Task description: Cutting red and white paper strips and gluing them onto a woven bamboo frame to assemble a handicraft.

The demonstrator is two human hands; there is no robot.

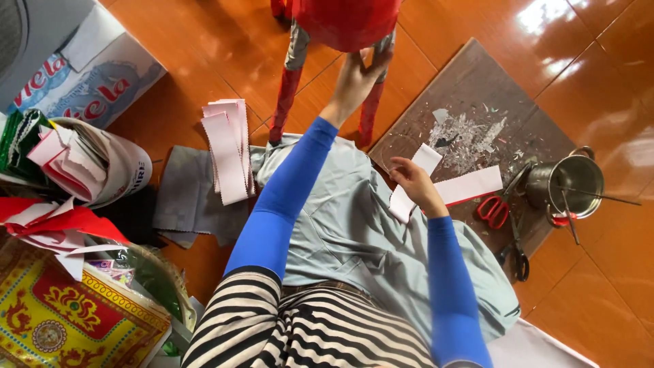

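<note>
Striped lap (306,334) at bottom centre, blue sleeves reaching up-frame.
Red paper figure (344,24) at top centre, legs running down-frame; left hand (355,78) closed on its right leg (373,95), nearer of the two. Right hand (415,182) right of centre, pinching white strip (463,187), long axis left-right on board (477,82). Scissors (494,210) just right.

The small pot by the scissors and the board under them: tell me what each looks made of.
The small pot looks like polished steel: silvery walls with bright glints and thin wire handles. The board looks like worn wood or plywood: a dull brown, scuffed face, smeared with pale dried residue, probably glue. The scissors have red, likely plastic, handles.
</note>
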